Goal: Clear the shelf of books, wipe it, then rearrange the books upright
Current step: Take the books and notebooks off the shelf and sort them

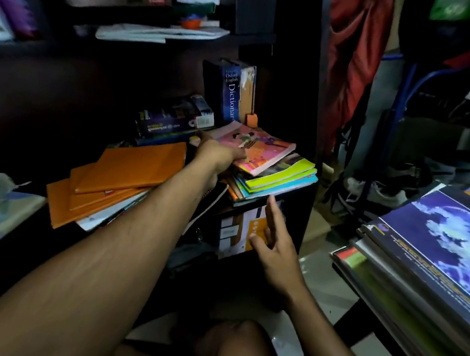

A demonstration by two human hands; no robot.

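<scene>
Books [274, 179] lie flat in a stack at the right end of the dark shelf [310, 98], a pink-covered book [257, 151] on top. The left hand [219, 154] grips the pink book's left edge, fingers curled on it. The right hand [274, 249] hovers below the stack with fingers spread, holding nothing. Orange notebooks [116, 179] lie fanned to the left; a dictionary [231, 92] stands upright behind.

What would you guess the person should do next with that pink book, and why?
Probably lift the pink book off its stack and carry it to the pile at the right. The left hand already grips its near edge, it lies topmost on the shelf's flat books, and the right hand hovers open below, free to support.
</scene>
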